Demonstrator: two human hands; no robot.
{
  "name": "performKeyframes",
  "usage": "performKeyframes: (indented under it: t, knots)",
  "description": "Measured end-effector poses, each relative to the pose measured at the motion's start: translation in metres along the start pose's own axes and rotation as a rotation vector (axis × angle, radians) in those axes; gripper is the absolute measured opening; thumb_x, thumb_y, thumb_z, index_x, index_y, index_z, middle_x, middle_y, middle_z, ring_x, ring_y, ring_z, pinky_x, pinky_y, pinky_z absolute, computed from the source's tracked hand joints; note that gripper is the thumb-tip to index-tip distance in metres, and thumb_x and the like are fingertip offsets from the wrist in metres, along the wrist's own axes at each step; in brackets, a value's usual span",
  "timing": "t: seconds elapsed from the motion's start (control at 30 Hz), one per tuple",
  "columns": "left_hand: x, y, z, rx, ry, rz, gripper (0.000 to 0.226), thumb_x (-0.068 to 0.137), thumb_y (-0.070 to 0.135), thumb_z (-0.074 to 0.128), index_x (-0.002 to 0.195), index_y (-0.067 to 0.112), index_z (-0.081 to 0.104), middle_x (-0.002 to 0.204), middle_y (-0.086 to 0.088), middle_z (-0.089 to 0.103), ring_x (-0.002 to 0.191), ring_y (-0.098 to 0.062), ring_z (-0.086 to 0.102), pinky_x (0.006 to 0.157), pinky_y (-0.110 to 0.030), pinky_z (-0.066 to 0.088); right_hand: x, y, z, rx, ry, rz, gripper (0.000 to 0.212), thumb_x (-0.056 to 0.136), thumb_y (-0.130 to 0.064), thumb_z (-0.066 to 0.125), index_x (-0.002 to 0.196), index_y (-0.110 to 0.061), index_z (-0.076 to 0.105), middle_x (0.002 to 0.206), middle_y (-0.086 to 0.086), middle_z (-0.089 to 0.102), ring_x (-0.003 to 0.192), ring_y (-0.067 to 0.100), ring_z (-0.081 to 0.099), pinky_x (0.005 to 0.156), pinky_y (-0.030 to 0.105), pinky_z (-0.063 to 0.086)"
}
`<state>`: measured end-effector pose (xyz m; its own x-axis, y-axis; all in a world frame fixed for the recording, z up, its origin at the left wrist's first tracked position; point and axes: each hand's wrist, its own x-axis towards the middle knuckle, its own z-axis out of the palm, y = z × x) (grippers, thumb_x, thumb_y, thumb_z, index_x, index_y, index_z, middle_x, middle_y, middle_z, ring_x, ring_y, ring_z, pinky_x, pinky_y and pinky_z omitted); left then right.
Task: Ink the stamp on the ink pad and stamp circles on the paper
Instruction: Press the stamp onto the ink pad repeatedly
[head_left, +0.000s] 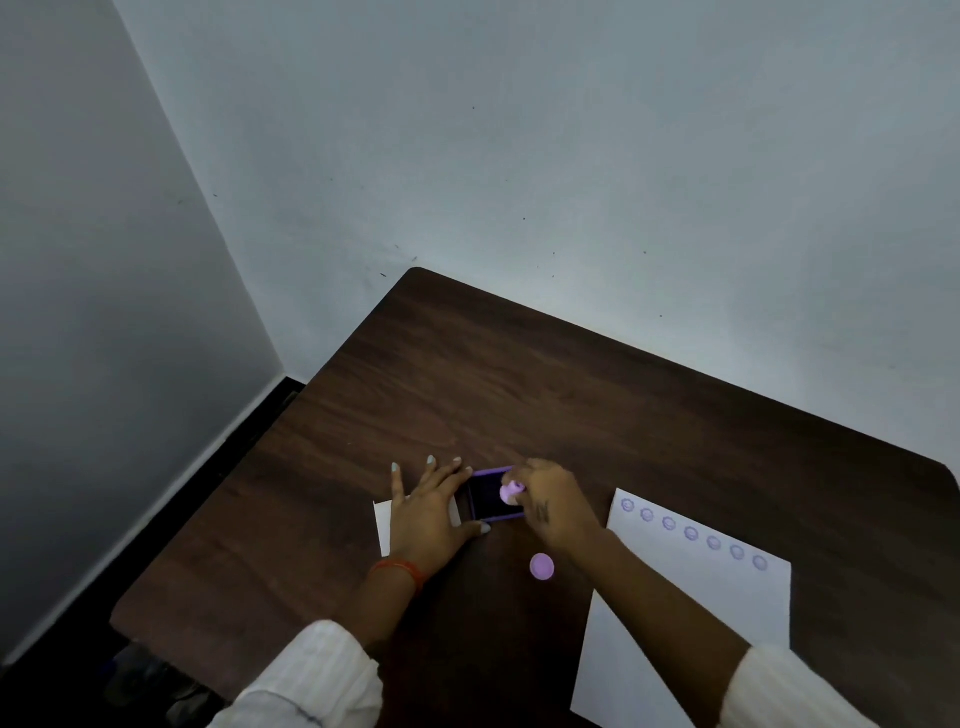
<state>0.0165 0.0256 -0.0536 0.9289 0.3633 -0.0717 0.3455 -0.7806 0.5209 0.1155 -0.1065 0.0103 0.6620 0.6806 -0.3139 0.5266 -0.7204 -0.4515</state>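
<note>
A purple-framed ink pad with a dark inked face lies open on the brown table. My right hand is shut on a small lilac stamp and holds it down on the pad's right part. Spread flat beside the pad's left edge, my left hand rests with fingertips touching the pad's frame. To the right lies a white paper with a row of several purple stamped circles along its top edge.
A round lilac cap lies on the table just in front of the pad. A smaller white sheet sticks out from under my left hand. The table stands in a corner against grey walls; its left edge drops to the floor.
</note>
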Motion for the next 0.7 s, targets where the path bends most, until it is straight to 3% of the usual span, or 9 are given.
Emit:
performKeyframes:
  t: [0.17, 0.33, 0.53, 0.7]
  knots:
    - [0.0, -0.001, 0.002, 0.001, 0.0, 0.001, 0.076, 0.073, 0.051, 0.066, 0.138, 0.03, 0.034, 0.152, 0.008, 0.029, 0.145, -0.015, 0.01, 0.112, -0.051, -0.018, -0.005, 0.005, 0.017, -0.257, -0.012, -0.127, 0.031, 0.091, -0.011, 0.049, 0.122, -0.007, 0.051, 0.133, 0.014, 0.051, 0.124, 0.026, 0.045, 0.104, 0.035, 0.037]
    - [0.001, -0.002, 0.004, -0.01, 0.006, 0.001, 0.076, 0.072, 0.051, 0.067, 0.138, 0.029, 0.035, 0.152, 0.007, 0.03, 0.145, -0.016, 0.011, 0.113, -0.052, -0.017, 0.002, -0.005, 0.02, -0.135, 0.052, 0.052, 0.028, 0.09, -0.008, 0.05, 0.117, -0.005, 0.054, 0.128, 0.015, 0.055, 0.119, 0.025, 0.05, 0.102, 0.034, 0.04]
    - [0.001, -0.003, 0.004, -0.02, 0.014, 0.004, 0.076, 0.072, 0.05, 0.068, 0.137, 0.03, 0.036, 0.152, 0.008, 0.031, 0.145, -0.016, 0.012, 0.112, -0.051, -0.018, -0.001, 0.009, 0.016, -0.172, 0.006, -0.119, 0.026, 0.091, -0.01, 0.047, 0.116, -0.008, 0.055, 0.126, 0.012, 0.057, 0.117, 0.022, 0.051, 0.1, 0.03, 0.039]
    - [0.001, -0.003, 0.004, -0.02, 0.004, -0.008, 0.075, 0.072, 0.05, 0.068, 0.137, 0.031, 0.034, 0.152, 0.008, 0.03, 0.145, -0.015, 0.01, 0.112, -0.05, -0.019, 0.0, 0.002, 0.024, -0.068, 0.084, -0.021, 0.029, 0.085, -0.004, 0.055, 0.114, -0.006, 0.058, 0.122, 0.013, 0.059, 0.114, 0.024, 0.053, 0.1, 0.032, 0.043]
